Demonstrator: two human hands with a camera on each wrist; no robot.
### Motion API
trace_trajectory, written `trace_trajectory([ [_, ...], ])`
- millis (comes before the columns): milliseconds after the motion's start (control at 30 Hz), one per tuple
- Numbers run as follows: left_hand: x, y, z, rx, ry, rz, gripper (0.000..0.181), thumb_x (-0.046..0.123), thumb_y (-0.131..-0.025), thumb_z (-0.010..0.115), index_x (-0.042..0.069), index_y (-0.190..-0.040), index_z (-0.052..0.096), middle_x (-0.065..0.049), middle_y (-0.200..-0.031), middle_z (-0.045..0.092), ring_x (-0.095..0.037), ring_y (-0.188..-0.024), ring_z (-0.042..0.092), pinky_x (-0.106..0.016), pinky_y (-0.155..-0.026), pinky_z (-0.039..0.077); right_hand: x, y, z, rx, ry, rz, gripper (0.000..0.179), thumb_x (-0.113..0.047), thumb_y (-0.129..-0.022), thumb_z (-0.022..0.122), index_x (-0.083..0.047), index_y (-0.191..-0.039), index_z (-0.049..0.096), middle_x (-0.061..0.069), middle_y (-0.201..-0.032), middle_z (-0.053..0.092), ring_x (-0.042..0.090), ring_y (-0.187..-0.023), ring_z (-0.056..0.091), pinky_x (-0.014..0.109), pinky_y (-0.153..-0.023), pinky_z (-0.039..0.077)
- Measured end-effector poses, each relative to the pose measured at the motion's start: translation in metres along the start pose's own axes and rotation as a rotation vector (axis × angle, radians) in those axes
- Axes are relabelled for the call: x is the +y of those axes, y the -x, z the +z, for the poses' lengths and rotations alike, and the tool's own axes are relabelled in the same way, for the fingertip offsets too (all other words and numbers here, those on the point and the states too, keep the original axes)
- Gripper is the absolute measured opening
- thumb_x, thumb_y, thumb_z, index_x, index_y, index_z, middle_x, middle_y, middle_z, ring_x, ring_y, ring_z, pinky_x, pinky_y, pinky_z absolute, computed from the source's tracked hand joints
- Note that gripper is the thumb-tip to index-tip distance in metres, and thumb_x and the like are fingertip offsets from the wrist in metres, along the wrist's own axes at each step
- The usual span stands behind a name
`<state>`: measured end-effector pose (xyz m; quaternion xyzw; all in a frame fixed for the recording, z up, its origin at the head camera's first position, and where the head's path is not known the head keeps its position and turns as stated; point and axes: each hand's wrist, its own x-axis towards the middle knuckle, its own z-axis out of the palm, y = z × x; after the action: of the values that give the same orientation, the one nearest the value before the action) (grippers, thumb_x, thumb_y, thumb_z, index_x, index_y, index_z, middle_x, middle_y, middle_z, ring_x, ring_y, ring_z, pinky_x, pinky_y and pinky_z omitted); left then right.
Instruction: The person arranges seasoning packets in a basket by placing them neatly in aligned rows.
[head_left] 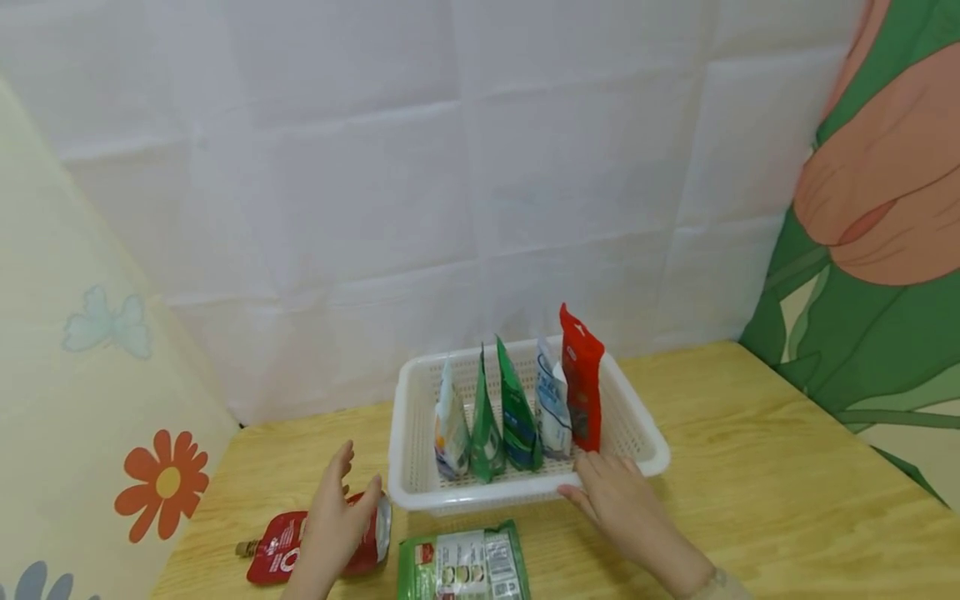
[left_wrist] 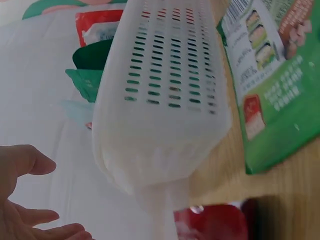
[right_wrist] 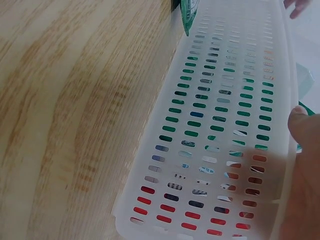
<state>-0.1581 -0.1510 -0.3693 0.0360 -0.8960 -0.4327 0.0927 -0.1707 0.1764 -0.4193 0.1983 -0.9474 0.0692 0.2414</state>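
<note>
A white perforated plastic basket stands on the table with several upright packets in a row inside. From left to right they are a pale packet, a green packet, a darker green packet, a blue-and-white packet and a tall red packet. My right hand grips the basket's near rim toward its right end, the thumb at the rim in the right wrist view. My left hand is held left of the basket, fingers apart and holding nothing. It overlaps a red spouted pouch in the head view.
A green packet with a printed white panel lies flat on the wooden table in front of the basket. Behind the basket hangs a creased white sheet. Painted panels flank the table, with a red flower on the left one.
</note>
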Motion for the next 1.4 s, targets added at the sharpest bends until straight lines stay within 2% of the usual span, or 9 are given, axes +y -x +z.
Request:
trace_trajectory([
  [200, -0.033, 0.009, -0.010, -0.055, -0.195, -0.007, 0.061, 0.012, -0.091, 0.058, -0.003, -0.145, 0.031, -0.031, -0.142, 0.040, -0.049, -0.130, 0.039, -0.061, -0.101, 0.040, -0.002, -0.001, -0.001, -0.020, -0.021, 0.010, 0.041, -0.042, -0.092, 0.056, -0.005, -0.109, 0.059, 0.005, -0.096, 0.065, 0.021, -0.089, 0.058, 0.036, -0.083, 0.044],
  [300, -0.049, 0.011, -0.013, -0.101, -0.328, 0.035, 0.062, 0.006, -0.085, 0.061, -0.005, -0.141, 0.037, -0.032, -0.137, 0.044, -0.051, -0.125, 0.044, -0.061, -0.098, 0.042, -0.002, -0.001, -0.002, -0.017, -0.022, 0.012, 0.041, -0.042, -0.092, 0.056, -0.005, -0.109, 0.060, 0.006, -0.096, 0.065, 0.021, -0.089, 0.058, 0.036, -0.083, 0.044],
  [400, -0.065, 0.011, -0.013, -0.167, -0.476, 0.078, 0.069, 0.001, -0.074, 0.068, -0.005, -0.138, 0.042, -0.031, -0.136, 0.045, -0.051, -0.123, 0.045, -0.062, -0.097, 0.041, -0.001, 0.000, -0.002, -0.010, -0.014, 0.010, 0.042, -0.043, -0.093, 0.055, -0.005, -0.110, 0.060, 0.006, -0.097, 0.066, 0.021, -0.090, 0.058, 0.036, -0.082, 0.044],
  [533, -0.079, 0.007, -0.007, -0.284, -0.613, 0.067, 0.085, -0.001, -0.062, 0.072, -0.003, -0.140, 0.038, -0.033, -0.143, 0.036, -0.055, -0.130, 0.034, -0.069, -0.102, 0.030, 0.000, -0.001, -0.002, -0.002, -0.003, 0.003, 0.040, -0.044, -0.094, 0.053, -0.007, -0.108, 0.059, 0.004, -0.095, 0.064, 0.020, -0.089, 0.058, 0.036, -0.083, 0.044],
  [700, -0.087, 0.002, 0.001, -0.370, -0.645, 0.086, 0.101, -0.003, -0.052, 0.076, 0.000, -0.143, 0.032, -0.032, -0.148, 0.027, -0.056, -0.136, 0.021, -0.072, -0.107, 0.016, 0.001, -0.001, -0.001, -0.001, -0.006, 0.002, 0.034, -0.044, -0.093, 0.054, -0.011, -0.098, 0.057, 0.001, -0.087, 0.060, 0.018, -0.084, 0.054, 0.035, -0.082, 0.044],
  [867, -0.086, -0.002, 0.004, -0.410, -0.674, 0.095, 0.107, 0.002, -0.049, 0.081, 0.000, -0.143, 0.031, -0.030, -0.146, 0.033, -0.053, -0.135, 0.028, -0.071, -0.107, 0.017, 0.000, 0.000, -0.001, -0.008, -0.015, 0.003, 0.034, -0.044, -0.093, 0.054, -0.011, -0.098, 0.057, 0.000, -0.086, 0.060, 0.017, -0.083, 0.053, 0.035, -0.081, 0.043],
  [967, -0.084, -0.003, 0.003, -0.402, -0.677, 0.109, 0.104, 0.001, -0.050, 0.080, 0.001, -0.143, 0.032, -0.027, -0.144, 0.038, -0.050, -0.132, 0.034, -0.070, -0.106, 0.021, 0.001, 0.000, -0.001, -0.004, -0.015, 0.003, 0.034, -0.045, -0.094, 0.052, -0.011, -0.096, 0.057, 0.000, -0.085, 0.059, 0.017, -0.082, 0.053, 0.035, -0.080, 0.043],
  [1200, -0.084, -0.005, 0.001, -0.361, -0.663, 0.206, 0.084, -0.006, -0.063, 0.067, 0.001, -0.141, 0.036, -0.023, -0.138, 0.044, -0.044, -0.128, 0.040, -0.065, -0.105, 0.028, 0.001, -0.001, 0.000, 0.023, -0.028, -0.006, 0.033, -0.043, -0.093, 0.054, -0.011, -0.093, 0.056, 0.001, -0.083, 0.058, 0.019, -0.081, 0.053, 0.035, -0.080, 0.043],
  [1400, -0.090, -0.004, 0.001, -0.340, -0.642, 0.272, 0.077, -0.006, -0.066, 0.063, 0.000, -0.139, 0.038, -0.023, -0.133, 0.047, -0.043, -0.125, 0.043, -0.067, -0.102, 0.029, 0.003, 0.001, 0.004, 0.062, -0.003, -0.035, 0.035, -0.046, -0.094, 0.051, -0.011, -0.092, 0.055, -0.001, -0.081, 0.056, 0.017, -0.079, 0.052, 0.033, -0.077, 0.042],
])
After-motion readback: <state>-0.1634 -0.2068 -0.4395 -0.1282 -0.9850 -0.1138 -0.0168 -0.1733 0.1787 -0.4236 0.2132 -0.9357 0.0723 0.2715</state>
